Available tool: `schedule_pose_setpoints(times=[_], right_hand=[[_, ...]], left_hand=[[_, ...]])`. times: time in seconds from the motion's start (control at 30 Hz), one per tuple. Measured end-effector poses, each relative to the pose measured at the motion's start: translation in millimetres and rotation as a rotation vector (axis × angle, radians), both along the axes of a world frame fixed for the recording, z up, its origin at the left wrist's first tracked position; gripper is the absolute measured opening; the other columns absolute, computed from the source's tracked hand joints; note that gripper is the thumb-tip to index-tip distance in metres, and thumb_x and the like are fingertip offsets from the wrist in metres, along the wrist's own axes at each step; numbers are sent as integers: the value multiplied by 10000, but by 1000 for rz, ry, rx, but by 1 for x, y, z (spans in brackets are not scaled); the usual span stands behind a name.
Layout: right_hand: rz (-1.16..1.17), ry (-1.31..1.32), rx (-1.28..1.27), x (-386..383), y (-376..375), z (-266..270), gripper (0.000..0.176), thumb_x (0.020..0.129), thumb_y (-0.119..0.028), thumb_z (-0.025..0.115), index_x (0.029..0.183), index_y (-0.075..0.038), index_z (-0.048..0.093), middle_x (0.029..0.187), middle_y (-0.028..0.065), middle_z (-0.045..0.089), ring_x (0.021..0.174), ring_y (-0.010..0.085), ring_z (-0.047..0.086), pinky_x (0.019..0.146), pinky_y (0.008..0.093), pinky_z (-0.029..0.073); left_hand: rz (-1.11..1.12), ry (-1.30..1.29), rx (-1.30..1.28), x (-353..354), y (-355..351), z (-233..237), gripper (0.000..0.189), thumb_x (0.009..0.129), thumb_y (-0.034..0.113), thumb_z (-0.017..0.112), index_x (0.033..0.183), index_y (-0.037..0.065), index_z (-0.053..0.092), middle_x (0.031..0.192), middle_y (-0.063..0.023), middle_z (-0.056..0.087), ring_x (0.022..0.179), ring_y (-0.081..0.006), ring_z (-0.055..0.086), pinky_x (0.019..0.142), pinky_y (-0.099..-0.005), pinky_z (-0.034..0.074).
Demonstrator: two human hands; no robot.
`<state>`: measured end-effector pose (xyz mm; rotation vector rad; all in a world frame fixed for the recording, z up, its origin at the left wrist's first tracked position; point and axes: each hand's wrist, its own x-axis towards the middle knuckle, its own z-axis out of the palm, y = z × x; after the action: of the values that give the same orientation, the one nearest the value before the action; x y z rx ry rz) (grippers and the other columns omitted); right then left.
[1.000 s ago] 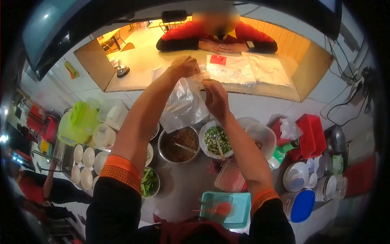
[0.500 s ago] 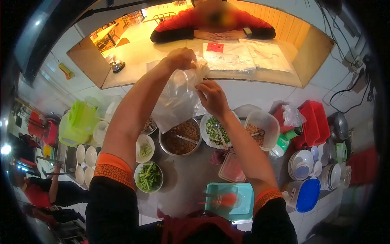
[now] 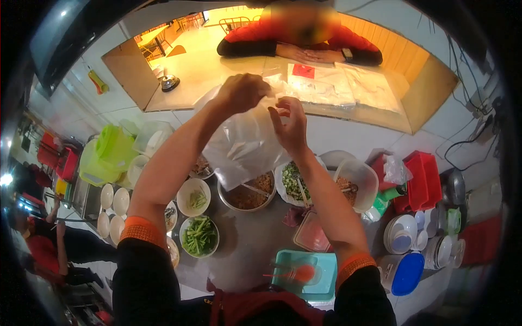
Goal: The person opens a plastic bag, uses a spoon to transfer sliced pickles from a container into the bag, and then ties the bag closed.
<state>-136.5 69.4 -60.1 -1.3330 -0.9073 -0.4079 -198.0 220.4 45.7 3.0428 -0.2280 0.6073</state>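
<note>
A clear plastic bag (image 3: 242, 142) hangs from my hands in front of the serving hatch. My left hand (image 3: 244, 93) is closed on its gathered top. Close beside it, my right hand (image 3: 292, 124) has curled fingers and thumb at the bag's upper edge. Under the bag stands a metal bowl of brown minced food (image 3: 247, 198) with a spoon, partly covered. Chopped green onion (image 3: 293, 180) fills a bowl below my right wrist. Left of the metal bowl are a bowl of pale strips (image 3: 194, 199) and a bowl of cut green vegetables (image 3: 199, 236).
Beyond the hatch counter (image 3: 217, 73) a person leans on folded arms, near flat plastic packs (image 3: 321, 87) and a call bell (image 3: 169, 82). A turquoise tray (image 3: 326, 271) sits close to my body. Red bins (image 3: 421, 179) and stacked bowls (image 3: 401, 231) stand right. Other people are at far left.
My right hand has risen beside my left at the bag's top. The bag looks more spread out below my hands. The whole view has shifted slightly.
</note>
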Motion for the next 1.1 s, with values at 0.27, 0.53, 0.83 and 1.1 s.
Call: schedule_pose_setpoints(times=[0.27,0.53,0.83,1.1], right_hand=[[-201,-575,-698,13,31,4,230,833,-150,556,1049,-87,605,1000,137,628,1005,316,583,889,478,407],[696,650,-384,145,100,-113,689,911,-566,337,1357,-57,468,1293,130,554,1148,291,550,996,395,427],[50,-257,-890,76,89,-13,597,776,-304,705,1324,-144,530,1222,161,626,1100,337,613,942,413,487],[-80,-247,-1058,41,88,27,450,803,-409,626,1136,-107,653,1083,186,670,1012,376,639,848,457,516]], left_hand=[[-145,-97,-354,-2,37,-11,189,871,244,641,926,90,735,842,-165,687,769,-314,663,716,-402,519],[-1,-29,-302,-33,13,-30,150,676,228,697,755,106,730,742,-157,682,688,-340,661,673,-433,515],[127,-304,-602,-81,9,-43,141,781,211,682,766,72,701,735,-174,657,683,-387,626,653,-448,502],[168,-378,-581,-73,12,-53,117,738,192,662,766,82,689,748,-167,658,737,-383,640,663,-460,501]])
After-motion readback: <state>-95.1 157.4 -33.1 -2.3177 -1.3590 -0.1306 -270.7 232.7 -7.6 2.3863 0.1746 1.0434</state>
